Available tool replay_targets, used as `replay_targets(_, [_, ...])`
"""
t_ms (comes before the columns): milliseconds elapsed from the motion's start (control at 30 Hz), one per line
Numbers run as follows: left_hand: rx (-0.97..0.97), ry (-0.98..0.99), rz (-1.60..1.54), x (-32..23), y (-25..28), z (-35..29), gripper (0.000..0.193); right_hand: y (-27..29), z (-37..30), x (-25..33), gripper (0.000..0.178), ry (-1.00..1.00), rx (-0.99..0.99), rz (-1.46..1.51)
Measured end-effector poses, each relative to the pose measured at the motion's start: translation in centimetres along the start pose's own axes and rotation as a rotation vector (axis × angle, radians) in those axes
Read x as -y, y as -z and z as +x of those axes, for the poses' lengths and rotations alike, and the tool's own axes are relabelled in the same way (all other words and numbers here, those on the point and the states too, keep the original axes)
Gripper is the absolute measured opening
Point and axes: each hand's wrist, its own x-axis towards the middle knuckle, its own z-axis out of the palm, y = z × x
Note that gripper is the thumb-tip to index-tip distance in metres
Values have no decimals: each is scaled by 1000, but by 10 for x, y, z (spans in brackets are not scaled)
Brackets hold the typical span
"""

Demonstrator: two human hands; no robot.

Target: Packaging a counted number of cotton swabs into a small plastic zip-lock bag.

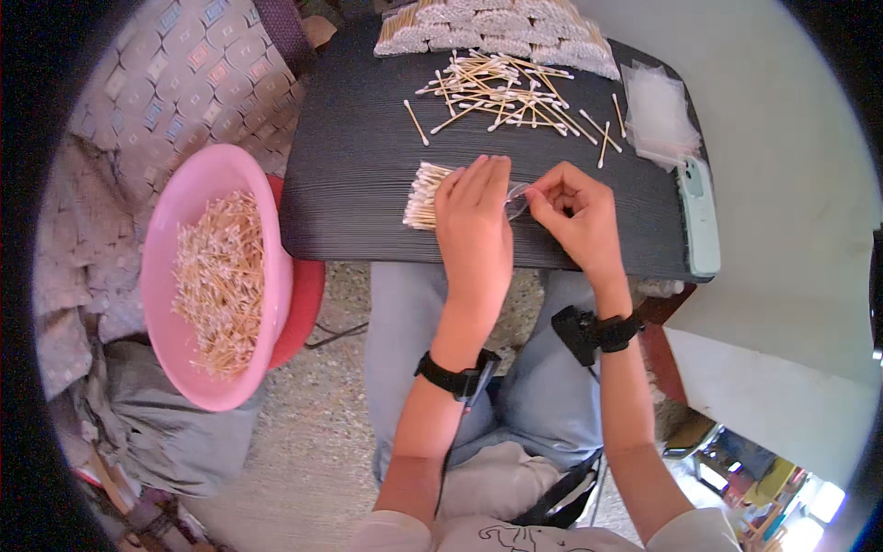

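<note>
A flat bunch of cotton swabs (423, 196) lies side by side near the table's front edge, their white tips showing at the left. My left hand (474, 207) rests over the bunch's right part with its fingers stretched out, hiding what is underneath. At the bunch's right, a bit of clear plastic bag (517, 198) sticks out from beside my left hand. My right hand (579, 212) pinches the edge of that plastic between thumb and forefinger. Whether the swabs are inside the bag is hidden by my left hand.
Loose swabs (506, 92) are scattered farther back, before stacked packed bundles (497, 32). Flat clear bags (659, 115) and a pale phone (699, 221) lie on the dark table (349, 175) at the right. Left of it stands a pink basin (156, 267) of swabs.
</note>
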Motion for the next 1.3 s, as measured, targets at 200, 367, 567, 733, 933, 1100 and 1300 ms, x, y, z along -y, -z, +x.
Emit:
replay_targets(200, [45, -25, -94, 1, -2, 1, 13, 5, -2, 0, 9, -3, -27, -14])
replay_targets(367, [55, -10, -154, 4, 0, 2, 16, 4, -2, 0, 9, -27, -30, 9])
replay_targets(567, [136, -8, -150, 12, 6, 5, 29, 3, -2, 6, 9, -33, 1, -1])
replay_targets(733, [236, -109, -117, 10, 15, 9, 33, 3, -1, 0, 9, -24, -37, 24])
replay_targets(933, [268, -135, -101, 19, 12, 10, 24, 3, -2, 3, 10, -20, -9, -11])
replay_targets(1100, [272, -76, -142, 18, 14, 10, 21, 3, -1, 2, 10, -25, -24, -6])
replay_targets(1300, [250, -62, -105, 11, 15, 11, 23, 2, -1, 4, 10, -1, 8, -2])
